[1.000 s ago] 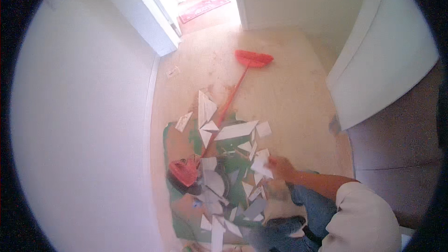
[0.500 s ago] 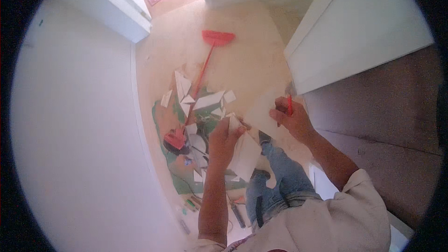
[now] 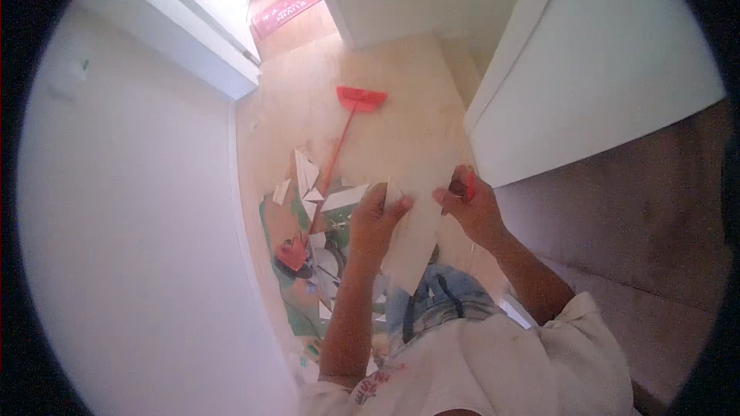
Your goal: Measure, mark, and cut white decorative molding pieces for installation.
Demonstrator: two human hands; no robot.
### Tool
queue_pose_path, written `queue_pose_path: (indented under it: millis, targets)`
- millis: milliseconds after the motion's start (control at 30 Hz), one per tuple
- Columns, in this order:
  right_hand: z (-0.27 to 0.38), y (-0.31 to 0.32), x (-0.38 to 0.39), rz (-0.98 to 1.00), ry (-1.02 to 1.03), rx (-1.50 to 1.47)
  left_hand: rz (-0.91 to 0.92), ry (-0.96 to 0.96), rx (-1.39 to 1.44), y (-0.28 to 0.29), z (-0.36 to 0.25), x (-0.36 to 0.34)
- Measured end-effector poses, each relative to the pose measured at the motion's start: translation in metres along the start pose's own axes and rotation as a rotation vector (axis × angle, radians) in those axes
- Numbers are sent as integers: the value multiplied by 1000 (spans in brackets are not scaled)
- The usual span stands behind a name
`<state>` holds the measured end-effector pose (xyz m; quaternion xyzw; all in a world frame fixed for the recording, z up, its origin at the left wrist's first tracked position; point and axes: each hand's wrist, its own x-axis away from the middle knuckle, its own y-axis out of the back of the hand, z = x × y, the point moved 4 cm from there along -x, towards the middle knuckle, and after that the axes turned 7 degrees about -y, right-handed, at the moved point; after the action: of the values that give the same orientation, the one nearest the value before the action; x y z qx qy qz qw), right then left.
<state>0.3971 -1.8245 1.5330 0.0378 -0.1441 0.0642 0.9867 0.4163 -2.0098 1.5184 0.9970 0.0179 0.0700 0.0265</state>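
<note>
A long white board (image 3: 412, 243), pale and flat, is held up in front of my body and slants from my waist toward the floor beyond. Its left edge is gripped by my left hand (image 3: 375, 223), thumb on the face and fingers wrapped behind. My right hand (image 3: 479, 212) is closed at the board's right edge, thumb and fingertips against it or very near. Tucked in that same hand is a slim red pencil-like stick (image 3: 470, 184); its ends are mostly hidden by the fingers.
On the floor to the left lies a green sheet (image 3: 297, 320) with white offcuts (image 3: 307, 172) and a red-and-dark power tool (image 3: 293, 253). A red broom (image 3: 361, 98) lies beyond. White wall (image 3: 139, 223) stands left, a white panel (image 3: 586, 69) right, a pink mat (image 3: 289, 9) in the doorway.
My right hand has moved left, from apart to the board's right edge. The board has come up between both hands. My view has tilted, so the floor things sit lower.
</note>
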Motion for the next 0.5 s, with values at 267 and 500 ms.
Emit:
queue_pose_path:
  millis: [267, 500]
  targets:
    - [-10, 42, -43, -46, -38, 57, 116, 9, -239, -32, 6, -64]
    - [-61, 65, -120, -50, -71, 66, 122, 17, -521, -62, 23, -136]
